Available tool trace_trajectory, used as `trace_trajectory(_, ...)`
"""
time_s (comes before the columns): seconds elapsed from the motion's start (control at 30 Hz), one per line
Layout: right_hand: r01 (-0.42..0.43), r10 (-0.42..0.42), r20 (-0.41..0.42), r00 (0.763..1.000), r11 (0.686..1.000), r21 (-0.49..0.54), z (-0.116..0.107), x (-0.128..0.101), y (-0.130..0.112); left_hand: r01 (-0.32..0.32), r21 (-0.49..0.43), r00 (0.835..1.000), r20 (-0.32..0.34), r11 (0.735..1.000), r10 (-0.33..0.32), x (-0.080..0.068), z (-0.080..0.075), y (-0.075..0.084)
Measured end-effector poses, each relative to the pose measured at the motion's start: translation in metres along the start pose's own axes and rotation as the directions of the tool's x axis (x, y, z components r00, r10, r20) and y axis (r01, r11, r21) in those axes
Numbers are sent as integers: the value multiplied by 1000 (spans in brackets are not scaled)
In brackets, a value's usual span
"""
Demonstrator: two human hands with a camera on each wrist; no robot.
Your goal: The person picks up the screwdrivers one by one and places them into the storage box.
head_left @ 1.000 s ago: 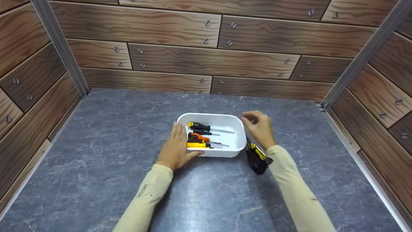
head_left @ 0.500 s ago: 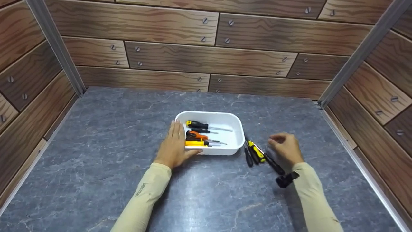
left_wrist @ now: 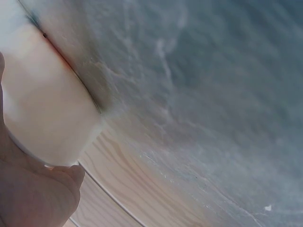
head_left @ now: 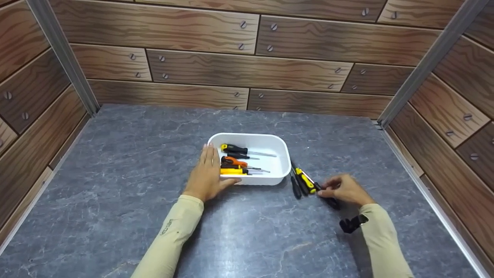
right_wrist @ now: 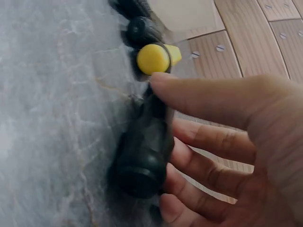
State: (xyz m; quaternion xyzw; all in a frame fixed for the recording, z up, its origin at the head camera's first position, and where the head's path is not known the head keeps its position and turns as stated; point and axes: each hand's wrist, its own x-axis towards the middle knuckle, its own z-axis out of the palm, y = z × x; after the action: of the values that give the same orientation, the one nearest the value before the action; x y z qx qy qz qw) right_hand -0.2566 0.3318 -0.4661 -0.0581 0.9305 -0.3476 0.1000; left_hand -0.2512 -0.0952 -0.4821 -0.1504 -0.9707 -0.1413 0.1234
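Observation:
My left hand (head_left: 202, 177) lies against the left end of a white plastic tray (head_left: 266, 180), fingers straight over the rim and thumb along its front wall. To the right of the tray, my right hand (head_left: 345, 189) has thumb and fingers about the black handle of a screwdriver (right_wrist: 142, 156) on the table. Beside that handle lie a yellow-and-black screwdriver (head_left: 305, 180) and black-handled screwdrivers (head_left: 296, 188). Inside the tray are several screwdrivers, among them a black one with a yellow end (head_left: 235, 148), an orange-and-black one (head_left: 234, 161) and a yellow one (head_left: 231, 171).
The grey marbled tabletop (head_left: 135, 154) spreads around the tray. Wood-patterned panels (head_left: 208, 69) close it in at the back and sides, with metal posts at the rear corners. A black wrist mount (head_left: 353, 223) hangs by the right sleeve.
My right hand has moved from the tray's right end toward me and rightward, then down onto the black screwdriver handle. My left hand stays at the tray.

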Motion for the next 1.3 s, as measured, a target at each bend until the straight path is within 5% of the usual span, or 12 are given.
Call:
trace_trajectory(0.3,30,-32,-116,993,999,-12,5,3,1,11,-12,1000,24,1000,-11,0,-1,0)
trace_trajectory(0.4,48,-27,-180,983,992,113,2,5,2,17,-18,999,40,1000,-16,1,-2,0)
trace_trajectory(0.5,69,15,-256,967,947,313,0,7,-1,27,-20,998,59,999,-26,3,-3,0)
trace_trajectory(0.6,104,94,-317,944,826,554,-1,10,-6,29,-13,998,61,999,-28,3,-2,-1)
trace_trajectory(0.77,215,181,-344,921,500,839,-4,16,-19,3,0,1000,8,1000,-3,2,2,-2)
trace_trajectory(0.87,247,205,-336,919,362,899,-8,19,-27,3,7,1000,-1,1000,-3,2,4,-3)
trace_trajectory(1.07,262,265,-296,918,157,952,-14,29,-47,20,-12,1000,20,1000,-20,1,1,-3)
trace_trajectory(1.17,282,248,-296,922,91,955,-14,35,-58,17,-17,1000,25,1000,-16,1,1,-2)
trace_trajectory(1.3,350,167,-353,920,48,935,-11,43,-75,6,-10,1000,21,1000,-6,2,0,-2)
